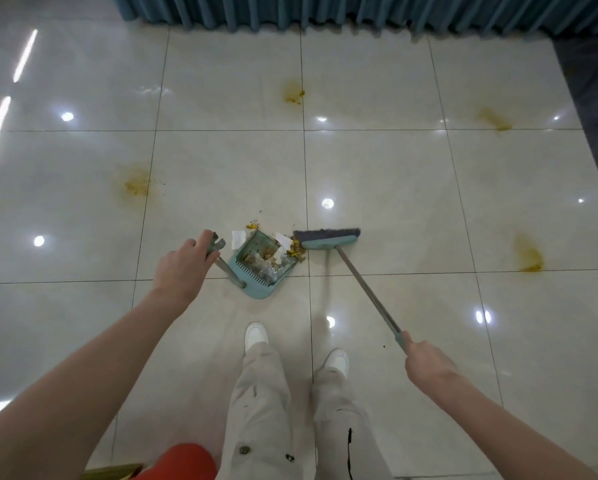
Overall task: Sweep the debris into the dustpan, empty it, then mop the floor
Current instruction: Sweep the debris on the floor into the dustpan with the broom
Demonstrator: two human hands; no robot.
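Observation:
A teal dustpan [256, 289] rests on the glossy cream tile floor [394, 188] just ahead of my feet, holding scraps and crumpled clear plastic. My left hand [183, 268] grips the top of its upright handle. My right hand [425, 362] holds the end of a broom's long metal handle. The teal broom head [328, 239] with grey bristles sits on the floor right of the dustpan's mouth. White paper bits and yellow crumbs [292, 245] lie between broom and pan, and more at the pan's far edge [242, 235].
Yellow-brown smears mark the tiles at the left [136, 183], far middle [294, 93], far right [494, 121] and right [529, 258]. A teal curtain [359, 12] hangs along the far side. Darker flooring [595, 133] borders the right. My white shoes [256, 336] stand behind the pan.

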